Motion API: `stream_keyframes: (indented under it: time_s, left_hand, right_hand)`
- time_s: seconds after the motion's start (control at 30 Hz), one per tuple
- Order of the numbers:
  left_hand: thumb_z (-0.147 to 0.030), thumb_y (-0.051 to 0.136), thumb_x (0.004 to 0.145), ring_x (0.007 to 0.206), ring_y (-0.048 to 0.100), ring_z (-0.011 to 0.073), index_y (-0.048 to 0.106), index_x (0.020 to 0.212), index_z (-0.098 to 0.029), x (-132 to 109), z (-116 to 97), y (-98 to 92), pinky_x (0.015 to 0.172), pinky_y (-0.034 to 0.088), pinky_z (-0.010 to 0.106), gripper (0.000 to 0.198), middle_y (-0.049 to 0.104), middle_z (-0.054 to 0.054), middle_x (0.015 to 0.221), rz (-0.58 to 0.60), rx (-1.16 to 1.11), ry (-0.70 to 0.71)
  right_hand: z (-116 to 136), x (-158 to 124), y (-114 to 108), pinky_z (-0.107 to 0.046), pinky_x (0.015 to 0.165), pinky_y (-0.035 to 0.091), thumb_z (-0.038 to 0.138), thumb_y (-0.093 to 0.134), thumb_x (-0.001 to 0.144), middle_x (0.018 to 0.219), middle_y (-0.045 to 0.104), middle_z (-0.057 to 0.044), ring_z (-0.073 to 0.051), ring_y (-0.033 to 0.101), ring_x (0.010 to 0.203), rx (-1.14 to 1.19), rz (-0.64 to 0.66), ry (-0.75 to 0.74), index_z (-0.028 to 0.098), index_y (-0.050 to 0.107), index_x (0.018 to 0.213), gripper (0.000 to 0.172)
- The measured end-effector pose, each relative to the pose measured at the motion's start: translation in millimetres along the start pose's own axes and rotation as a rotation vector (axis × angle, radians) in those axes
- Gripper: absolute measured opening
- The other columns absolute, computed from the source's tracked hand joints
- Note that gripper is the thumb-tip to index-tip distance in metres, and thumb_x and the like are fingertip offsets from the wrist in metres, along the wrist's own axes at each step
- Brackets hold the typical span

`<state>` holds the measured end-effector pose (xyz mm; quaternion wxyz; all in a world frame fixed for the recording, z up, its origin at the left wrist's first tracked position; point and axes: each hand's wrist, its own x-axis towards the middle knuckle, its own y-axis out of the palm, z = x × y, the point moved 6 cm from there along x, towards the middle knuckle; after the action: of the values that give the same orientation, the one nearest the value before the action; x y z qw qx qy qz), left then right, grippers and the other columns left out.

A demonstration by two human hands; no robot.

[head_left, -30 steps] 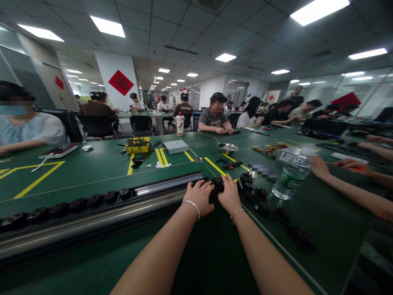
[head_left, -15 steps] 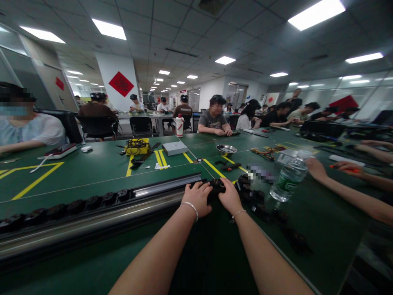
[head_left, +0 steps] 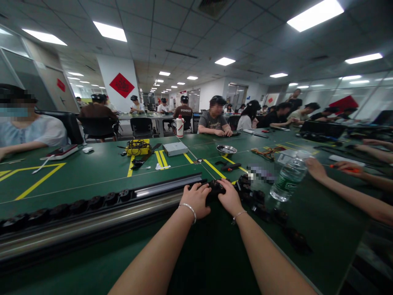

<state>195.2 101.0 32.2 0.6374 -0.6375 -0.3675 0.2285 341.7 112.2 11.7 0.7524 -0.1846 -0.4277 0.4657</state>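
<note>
A long black-and-silver metal rail (head_left: 132, 219) lies across the table from the left edge to the middle. My left hand (head_left: 197, 200) grips its right end, with the fingers bent over the top and the thumb on the near side. At that same end, my right hand (head_left: 230, 197) has its fingers closed on a small black part (head_left: 216, 187), largely covered by the hands. Several black round parts (head_left: 96, 202) stand in a row along the rail's far side. More black parts (head_left: 257, 197) are strung out in a line right of my right hand.
A clear water bottle (head_left: 288, 178) stands to the right, near a co-worker's hand (head_left: 316, 169). Beyond the rail are a metal bowl (head_left: 226, 150), a grey box (head_left: 175, 148), a yellow item with black cable (head_left: 138, 147) and a white-and-red flask (head_left: 179, 126). Other people sit around.
Both hands stay at the rail's right end, with only slight finger movement. The view has shifted very slightly.
</note>
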Motion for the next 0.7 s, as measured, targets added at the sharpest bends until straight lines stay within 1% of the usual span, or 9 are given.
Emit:
stream_keyframes:
  time_s: [0.27,0.47,0.7]
  left_hand:
    - [-0.043,0.053,0.065,0.124,0.032,0.0298,0.036,0.129,-0.031,4,1,2.3,0.092,0.032,0.057,0.067,0.036,0.0,0.142,-0.014,0.017,0.017]
    - [-0.044,0.053,0.065,0.123,0.033,0.0301,0.036,0.129,-0.031,4,0,4.5,0.09,0.033,0.059,0.068,0.037,0.0,0.142,-0.029,0.03,0.019]
    - [-0.046,0.052,0.066,0.123,0.033,0.0307,0.036,0.128,-0.031,5,-1,4.2,0.092,0.031,0.06,0.066,0.037,0.0,0.142,-0.036,0.039,0.015]
  right_hand:
    - [0,-3,8,-0.037,0.104,0.033,0.006,0.045,0.058,0.131,0.042,-0.011,-0.024,0.041,0.121,-0.025,0.027,-0.031,0.016,0.054,0.12,0.063]
    - [-2,-3,9,-0.037,0.104,0.032,0.006,0.045,0.057,0.129,0.042,-0.011,-0.024,0.04,0.122,0.015,0.024,-0.032,0.016,0.054,0.119,0.064]
    - [-6,-1,12,-0.036,0.106,0.03,0.008,0.046,0.056,0.128,0.043,-0.012,-0.024,0.04,0.122,0.044,0.003,-0.013,0.013,0.052,0.121,0.066]
